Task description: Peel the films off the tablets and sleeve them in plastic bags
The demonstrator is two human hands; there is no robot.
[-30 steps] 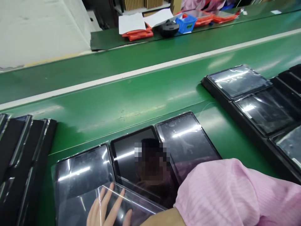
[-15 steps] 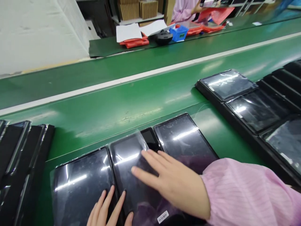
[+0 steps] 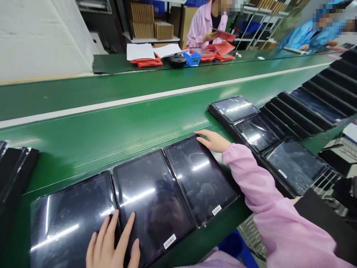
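Three dark glossy tablet screens lie side by side before me: a left screen (image 3: 69,216), a middle screen (image 3: 150,193) and a right screen (image 3: 203,178). The middle and right ones carry small white barcode labels near their lower edges. My left hand (image 3: 113,242) is spread, its fingertips resting across the seam between the left and middle screens. At the far right corner of the right screen, my right hand (image 3: 213,141) reaches with thumb and forefinger stretched out and slightly apart. Clear film edges show around the left screen.
More screens in black trays (image 3: 251,141) stand to the right, beside stacked black trays (image 3: 320,96). Other black trays (image 3: 16,167) sit at the left. Across the green conveyor belt (image 3: 134,126), a blue bin (image 3: 192,58) and red sleeves lie near a co-worker in pink (image 3: 200,26).
My right hand has moved from the middle screen to the far corner of the right one. The clear film raised over the middle screen now lies flat. The view has shifted right.
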